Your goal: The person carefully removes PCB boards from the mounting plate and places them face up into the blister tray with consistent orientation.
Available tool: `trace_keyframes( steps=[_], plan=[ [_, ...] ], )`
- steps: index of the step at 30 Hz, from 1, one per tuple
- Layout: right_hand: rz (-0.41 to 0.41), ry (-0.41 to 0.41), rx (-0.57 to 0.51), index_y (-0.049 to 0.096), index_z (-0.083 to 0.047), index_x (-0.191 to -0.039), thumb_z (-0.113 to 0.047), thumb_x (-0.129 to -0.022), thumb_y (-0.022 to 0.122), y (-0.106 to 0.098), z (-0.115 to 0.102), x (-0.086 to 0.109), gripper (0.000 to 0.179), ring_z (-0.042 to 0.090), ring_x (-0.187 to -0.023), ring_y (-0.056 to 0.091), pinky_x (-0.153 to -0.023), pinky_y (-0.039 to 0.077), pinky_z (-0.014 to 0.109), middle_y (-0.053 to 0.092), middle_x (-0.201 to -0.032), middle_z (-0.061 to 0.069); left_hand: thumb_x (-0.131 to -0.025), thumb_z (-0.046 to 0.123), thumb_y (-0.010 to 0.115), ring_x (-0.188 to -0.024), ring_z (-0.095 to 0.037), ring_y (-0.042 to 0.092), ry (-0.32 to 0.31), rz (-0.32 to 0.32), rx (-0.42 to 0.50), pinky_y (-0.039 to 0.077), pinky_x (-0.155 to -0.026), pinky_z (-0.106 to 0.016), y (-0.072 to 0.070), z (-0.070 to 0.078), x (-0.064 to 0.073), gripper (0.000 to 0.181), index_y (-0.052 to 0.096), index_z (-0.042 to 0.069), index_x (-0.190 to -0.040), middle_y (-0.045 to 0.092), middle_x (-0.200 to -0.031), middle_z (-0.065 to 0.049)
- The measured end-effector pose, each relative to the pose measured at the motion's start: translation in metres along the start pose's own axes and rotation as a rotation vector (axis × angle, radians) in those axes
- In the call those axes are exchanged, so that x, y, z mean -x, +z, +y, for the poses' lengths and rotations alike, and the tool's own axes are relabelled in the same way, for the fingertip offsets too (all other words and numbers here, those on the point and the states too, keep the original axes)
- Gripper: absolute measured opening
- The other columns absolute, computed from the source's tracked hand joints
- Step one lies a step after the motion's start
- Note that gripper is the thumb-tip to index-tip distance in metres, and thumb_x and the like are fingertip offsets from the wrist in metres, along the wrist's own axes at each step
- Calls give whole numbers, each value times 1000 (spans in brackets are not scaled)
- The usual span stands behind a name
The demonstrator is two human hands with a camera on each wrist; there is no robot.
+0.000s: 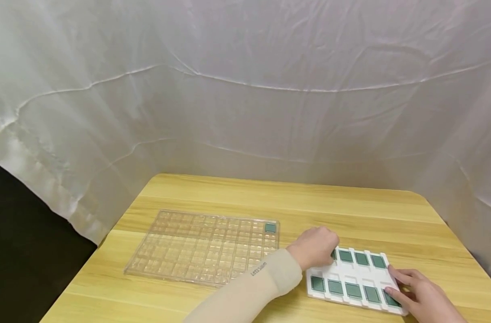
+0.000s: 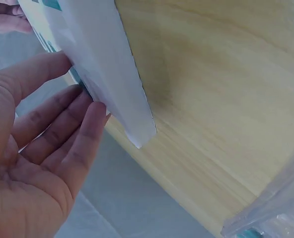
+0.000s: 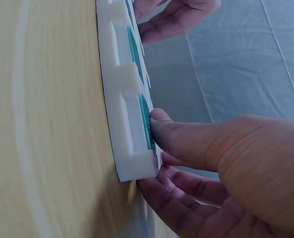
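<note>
A white tray (image 1: 342, 271) on the right of the table carries two rows of green square chips (image 1: 353, 290). At the tray's far left corner, my left hand (image 1: 316, 246) bends over one row. Its thumb and fingers close around the edge of a green chip (image 2: 79, 81) in the left wrist view, partly hidden by the fingers. My right hand (image 1: 425, 294) grips the tray's right end. In the right wrist view its thumb (image 3: 174, 136) lies on top by a chip, and the other fingers curl under the tray's corner.
Left of the white tray lies a clear plastic tray (image 1: 205, 246) divided into many small compartments. One green chip (image 1: 270, 228) sits in its far right compartment. My left sleeve (image 1: 265, 282) crosses its near right corner. Pale cloth (image 1: 294, 125) hangs behind the wooden table (image 1: 334, 202).
</note>
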State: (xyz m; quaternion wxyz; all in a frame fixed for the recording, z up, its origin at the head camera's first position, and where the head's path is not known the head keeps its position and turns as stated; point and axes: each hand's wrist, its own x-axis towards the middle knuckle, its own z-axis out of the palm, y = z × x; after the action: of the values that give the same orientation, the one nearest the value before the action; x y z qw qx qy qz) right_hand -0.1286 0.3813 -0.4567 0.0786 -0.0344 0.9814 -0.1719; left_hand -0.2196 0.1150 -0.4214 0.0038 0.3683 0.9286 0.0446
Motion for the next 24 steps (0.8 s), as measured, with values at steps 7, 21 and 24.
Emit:
trace_keyframes(
  steps=[7, 21, 24],
  plan=[
    [-3, 1, -23, 53, 13, -147, -34, -100, 76, -1, -1, 0, 71, 27, -100, 70, -72, 54, 25, 66, -126, 29, -91, 18, 84, -66, -2, 53, -21, -30, 21, 44, -62, -15, -5, 2, 0, 18, 68, 22, -85, 62, -77, 12],
    [-35, 20, -27, 51, 11, -149, -35, -100, 75, -2, 0, 1, 72, 20, -96, 66, -71, 52, 25, 67, -126, 25, -88, 17, 88, -70, -3, 53, -10, -76, 66, 45, -62, -14, -8, 0, -2, 22, 67, 21, -84, 61, -77, 12],
    [-28, 18, -27, 51, 11, -149, -36, -101, 75, -2, 0, 1, 72, 20, -96, 64, -71, 51, 24, 67, -127, 25, -88, 18, 88, -71, -3, 55, -21, -88, 85, 46, -63, -14, -10, -1, -3, 21, 68, 20, -85, 62, -78, 12]
  ],
)
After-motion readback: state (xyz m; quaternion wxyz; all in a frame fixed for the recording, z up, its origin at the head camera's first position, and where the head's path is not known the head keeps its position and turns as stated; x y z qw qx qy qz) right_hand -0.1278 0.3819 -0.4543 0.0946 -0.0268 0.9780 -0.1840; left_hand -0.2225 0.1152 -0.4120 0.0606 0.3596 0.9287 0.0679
